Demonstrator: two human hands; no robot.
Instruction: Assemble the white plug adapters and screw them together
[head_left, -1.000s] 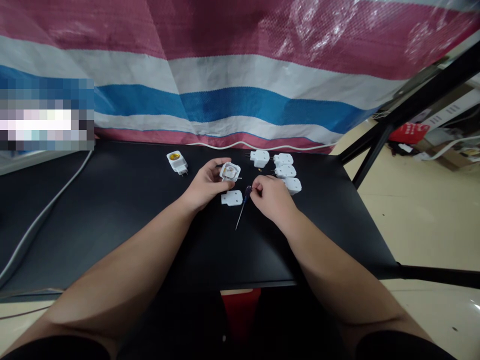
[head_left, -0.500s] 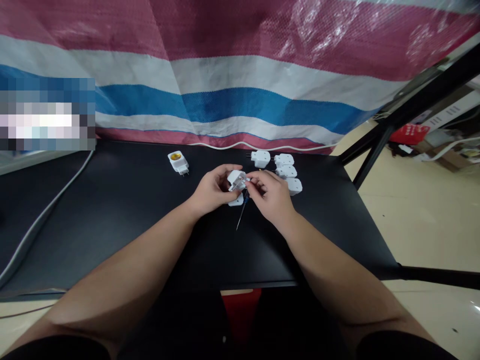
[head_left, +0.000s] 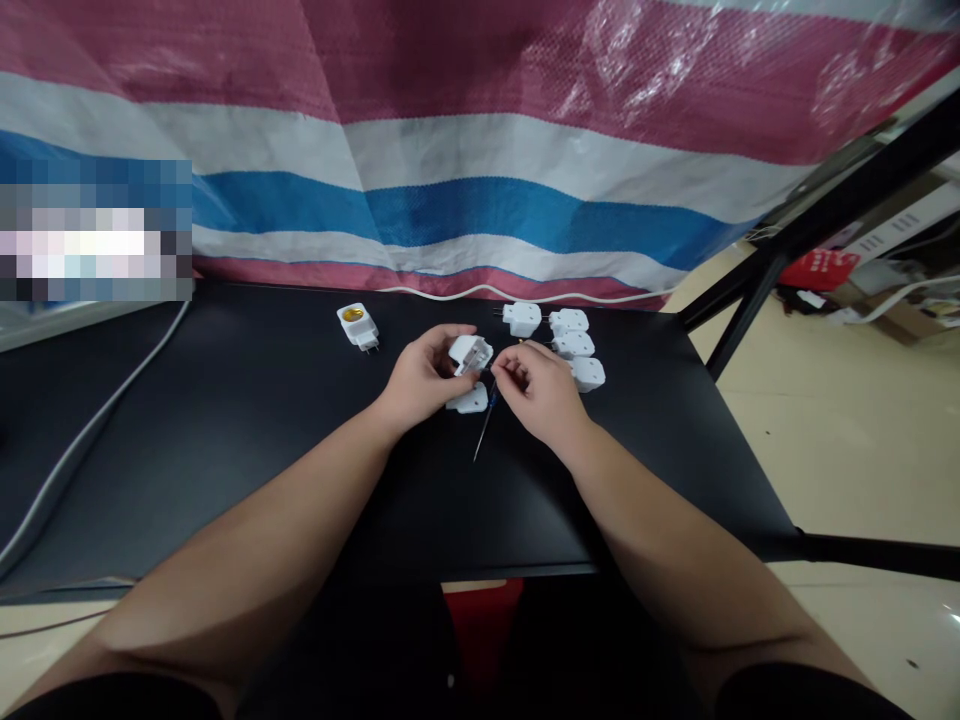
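**A:** What's the left hand (head_left: 424, 378) doing?

**B:** It's cupping a white plug adapter (head_left: 470, 354), fingers curled around it, and lifting it above the middle of the black table (head_left: 225, 420).

**A:** And the right hand (head_left: 536, 388)?

**B:** It's curling just beside that adapter, with thumb and forefinger pinching together. I can't tell whether they're gripping anything tiny.

**A:** What's lying beneath them?

**B:** A blue-handled screwdriver (head_left: 484, 428) is resting on the table, its thin shaft pointing toward the bottom of the frame, and a second white adapter (head_left: 470, 400) is lying just below the left hand.

**A:** Anything else nearby?

**B:** Four white adapters (head_left: 574, 345) are sitting in a loose cluster toward the upper right, a brass-centred socket adapter (head_left: 357, 326) is standing apart at upper left, and a striped tarp (head_left: 480, 200) is hanging behind the table.
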